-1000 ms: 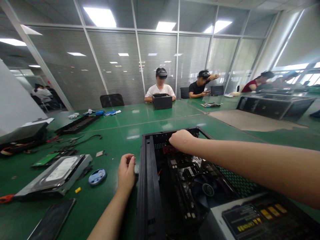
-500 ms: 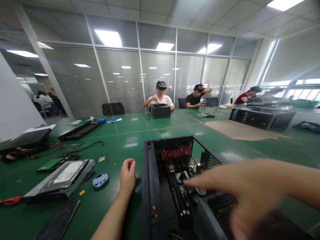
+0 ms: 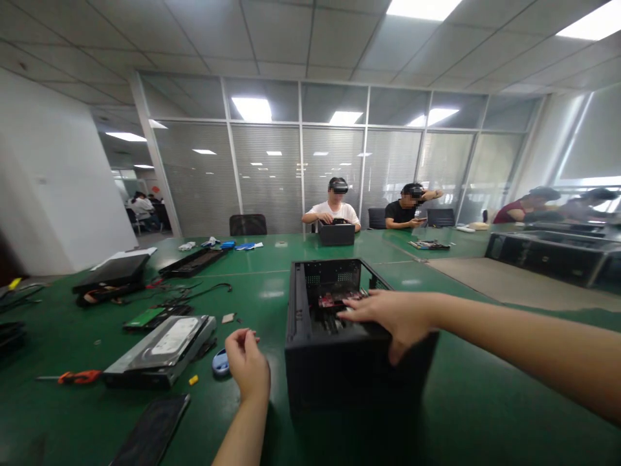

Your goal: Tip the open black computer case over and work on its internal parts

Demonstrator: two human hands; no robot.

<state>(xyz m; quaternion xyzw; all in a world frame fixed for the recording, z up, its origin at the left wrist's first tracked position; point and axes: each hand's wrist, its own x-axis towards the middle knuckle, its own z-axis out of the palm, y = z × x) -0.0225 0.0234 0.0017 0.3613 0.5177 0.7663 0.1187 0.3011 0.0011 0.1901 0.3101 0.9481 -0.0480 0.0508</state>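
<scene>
A black open-topped computer case [image 3: 349, 375] stands on the green table in front of me, with a red circuit board [image 3: 330, 300] showing inside. My right hand [image 3: 400, 314] lies over the case's near top edge, fingers reaching over the opening and thumb down the outer side. Left of the case, my left hand [image 3: 250, 366] is closed, its fingertips pinched together. Whatever may be in that pinch is too small to make out. Partly behind this hand lies a round blue dish [image 3: 220, 362].
On the left lie a hard drive [image 3: 174, 336] on a metal bracket, an orange-handled screwdriver [image 3: 80, 377], a small yellow piece [image 3: 193, 380] and a dark flat slab [image 3: 152, 427]. Across the table a person [image 3: 337, 212] works at another case. A cardboard sheet [image 3: 480, 275] lies right.
My right hand has come from above the case's inside to its near edge. The case now sits farther off and its near side shows. The camera view has tilted up and turned left.
</scene>
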